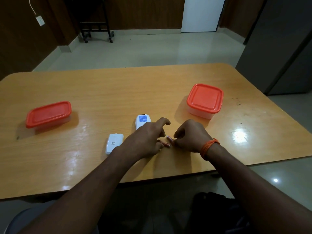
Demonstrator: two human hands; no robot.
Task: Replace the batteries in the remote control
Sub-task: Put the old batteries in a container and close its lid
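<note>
A white remote control (pixel 142 120) lies face down on the wooden table (pixel 118 92), its near end hidden under my left hand (pixel 146 138). The white battery cover (pixel 113 143) lies apart, just left of that hand. Two small red batteries rest between my hands: one (pixel 164 144) touches my left fingertips, the other (pixel 169 138) is pinched by my right hand (pixel 190 135). My left index finger sticks out over the table, and the other fingers curl down toward the first battery.
A rectangular clear container with an orange lid (pixel 48 114) stands at the left. A square one (pixel 204 99) stands at the right, just beyond my right hand. The table's near edge runs below my forearms. An orange thread band (pixel 209 146) circles my right wrist.
</note>
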